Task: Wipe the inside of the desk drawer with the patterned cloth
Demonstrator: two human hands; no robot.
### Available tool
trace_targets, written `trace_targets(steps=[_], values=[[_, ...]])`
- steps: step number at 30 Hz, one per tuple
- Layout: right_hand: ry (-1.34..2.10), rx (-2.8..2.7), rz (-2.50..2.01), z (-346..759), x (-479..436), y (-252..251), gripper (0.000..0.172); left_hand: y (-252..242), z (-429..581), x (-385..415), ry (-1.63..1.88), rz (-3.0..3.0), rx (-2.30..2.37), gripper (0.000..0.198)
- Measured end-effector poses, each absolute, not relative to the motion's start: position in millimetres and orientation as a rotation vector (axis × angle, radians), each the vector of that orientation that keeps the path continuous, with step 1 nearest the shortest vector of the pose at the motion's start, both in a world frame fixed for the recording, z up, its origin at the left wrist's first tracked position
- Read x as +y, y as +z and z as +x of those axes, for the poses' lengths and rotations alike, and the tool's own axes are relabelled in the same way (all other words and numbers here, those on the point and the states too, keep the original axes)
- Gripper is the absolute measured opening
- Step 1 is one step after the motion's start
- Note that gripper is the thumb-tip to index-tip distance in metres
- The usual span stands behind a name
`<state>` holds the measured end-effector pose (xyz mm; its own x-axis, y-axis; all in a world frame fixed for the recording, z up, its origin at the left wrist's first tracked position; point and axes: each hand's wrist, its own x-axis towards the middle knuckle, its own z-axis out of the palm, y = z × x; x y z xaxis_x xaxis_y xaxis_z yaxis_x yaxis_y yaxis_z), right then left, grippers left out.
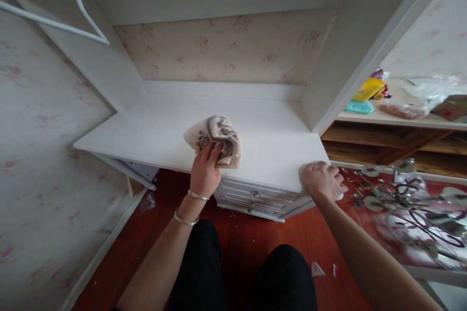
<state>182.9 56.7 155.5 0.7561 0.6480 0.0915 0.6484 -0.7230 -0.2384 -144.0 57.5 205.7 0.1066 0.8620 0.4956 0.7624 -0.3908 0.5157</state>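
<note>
My left hand (205, 171) grips a crumpled beige cloth with a dark pattern (218, 139) and presses it on the white desk top (153, 126). Two thin bangles ring that wrist. My right hand (322, 180) rests on the desk's front right corner, fingers curled over the edge with nothing in them. White drawers (255, 198) sit below the desk top between my hands. My legs in black trousers show at the bottom.
Floral wallpaper covers the left wall and the back of the alcove. A white side panel (350, 53) bounds the desk on the right. Beyond it a wooden shelf (394, 121) holds yellow and teal items and plastic bags. A metal chandelier (412, 204) lies on the red floor at right.
</note>
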Motion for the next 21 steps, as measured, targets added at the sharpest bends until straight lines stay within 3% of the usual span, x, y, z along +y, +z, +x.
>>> trace_targets(steps=[4,13,21], values=[[-0.021,-1.012,-2.698,183.6,57.1,154.3,0.051,177.2,-132.5,100.5,0.575,2.528,1.65,0.058],[-0.007,-1.019,-2.71,185.0,59.4,154.2,0.049,160.0,-129.3,148.8,0.183,2.689,1.644,0.073],[-0.004,-1.016,-2.697,184.7,58.7,154.4,0.05,173.3,-175.0,142.0,0.493,2.816,1.568,0.06]])
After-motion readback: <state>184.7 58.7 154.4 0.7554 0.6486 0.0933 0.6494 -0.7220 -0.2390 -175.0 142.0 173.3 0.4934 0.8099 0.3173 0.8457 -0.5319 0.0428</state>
